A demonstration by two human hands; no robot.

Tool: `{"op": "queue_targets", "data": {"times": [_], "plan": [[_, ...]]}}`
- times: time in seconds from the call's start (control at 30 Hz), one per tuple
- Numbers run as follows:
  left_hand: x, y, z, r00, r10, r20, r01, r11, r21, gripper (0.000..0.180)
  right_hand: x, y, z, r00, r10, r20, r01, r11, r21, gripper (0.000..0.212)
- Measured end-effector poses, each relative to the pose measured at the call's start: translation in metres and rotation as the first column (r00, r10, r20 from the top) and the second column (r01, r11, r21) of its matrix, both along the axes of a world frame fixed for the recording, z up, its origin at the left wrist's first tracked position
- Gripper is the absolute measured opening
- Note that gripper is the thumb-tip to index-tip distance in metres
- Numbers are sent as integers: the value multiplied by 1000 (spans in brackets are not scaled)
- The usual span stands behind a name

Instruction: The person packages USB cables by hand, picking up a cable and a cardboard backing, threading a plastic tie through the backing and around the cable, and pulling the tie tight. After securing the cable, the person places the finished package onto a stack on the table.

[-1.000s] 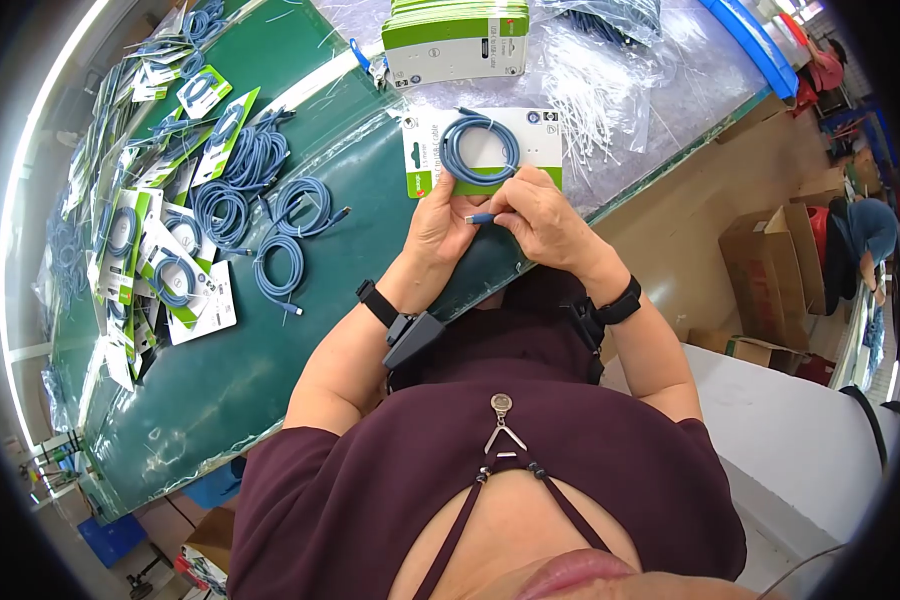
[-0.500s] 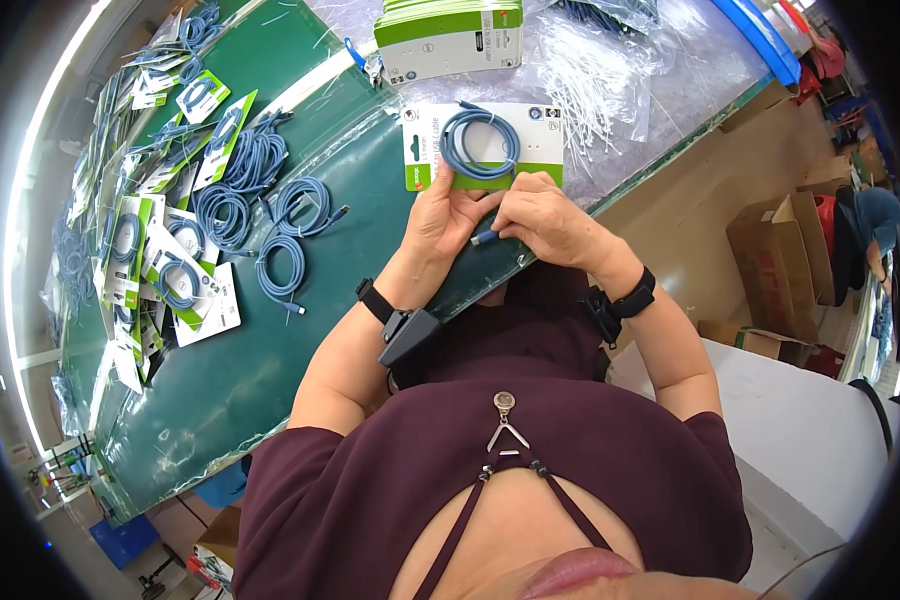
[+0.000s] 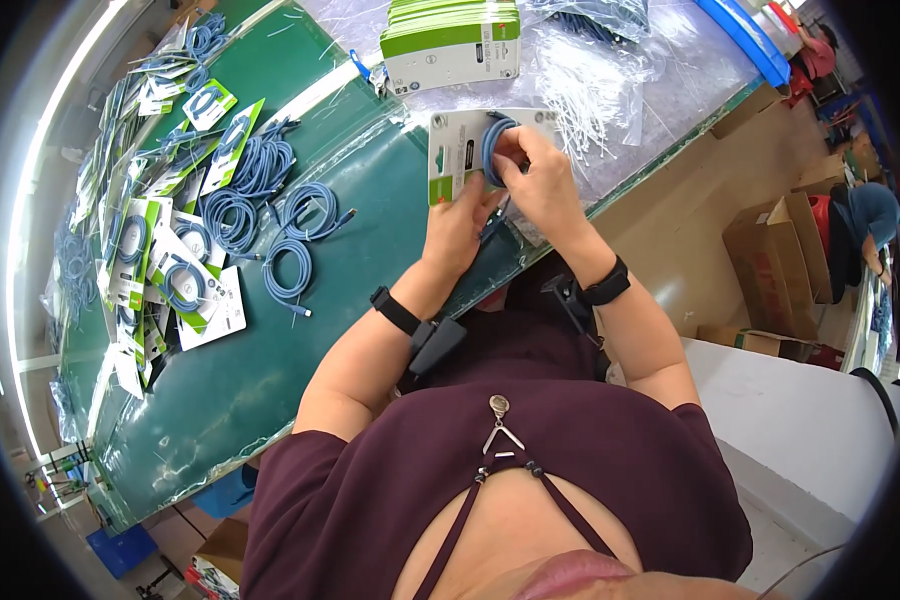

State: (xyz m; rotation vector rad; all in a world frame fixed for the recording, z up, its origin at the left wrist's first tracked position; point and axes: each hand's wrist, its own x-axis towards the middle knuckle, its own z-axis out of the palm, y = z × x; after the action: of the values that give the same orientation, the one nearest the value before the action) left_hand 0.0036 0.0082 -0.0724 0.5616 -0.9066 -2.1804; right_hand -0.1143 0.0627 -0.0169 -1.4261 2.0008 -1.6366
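Note:
A white and green packaging card [image 3: 446,150] is held up over the near edge of the table. My left hand [image 3: 454,228] pinches it by its lower edge, with the thumb on the front. A blue coiled cable [image 3: 488,152] lies against the card's face. The fingers of my right hand [image 3: 538,180] are closed on the right side of this coil and hide part of it. One cable end hangs below the card, near my left fingers.
A stack of similar cards [image 3: 452,70] stands beyond my hands, beside blue-handled cutters [image 3: 362,66]. White ties [image 3: 595,105] are spread to its right. Loose blue coils [image 3: 288,268] and carded cables [image 3: 182,285] cover the left. Cardboard boxes [image 3: 770,265] and another person [image 3: 870,225] are at right.
My right hand has moved up from below the card onto the coil. The card has shifted slightly right and turned, and the coil now appears narrower.

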Motion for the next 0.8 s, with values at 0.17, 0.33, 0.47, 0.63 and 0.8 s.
{"op": "queue_targets", "data": {"times": [0.17, 0.33, 0.47, 0.63, 0.8], "plan": [[5, 6, 10, 989, 77, 126, 10, 816, -579, 37, -2, -2, -13, 889, 29, 456, -29, 1000, -8, 13], [12, -8, 32, 927, -318, -197, 299, 947, -122, 39, -17, 24, 2, 996, -20, 84, 8, 989, 146, 14], [12, -11, 30, 895, -436, -93, 433, 900, -52, 35, -13, 32, -15, 994, -9, -104, 26, 987, 159, 12], [2, 6, 10, 987, -147, 58, 156, 964, -214, 30, -19, 33, -15, 993, -28, -118, 64, 948, 312, 8], [6, 1, 6, 987, -101, 128, 123, 976, -180, 32, -8, 38, -4, 905, 118, -408, -12, 967, 253, 3]]}}
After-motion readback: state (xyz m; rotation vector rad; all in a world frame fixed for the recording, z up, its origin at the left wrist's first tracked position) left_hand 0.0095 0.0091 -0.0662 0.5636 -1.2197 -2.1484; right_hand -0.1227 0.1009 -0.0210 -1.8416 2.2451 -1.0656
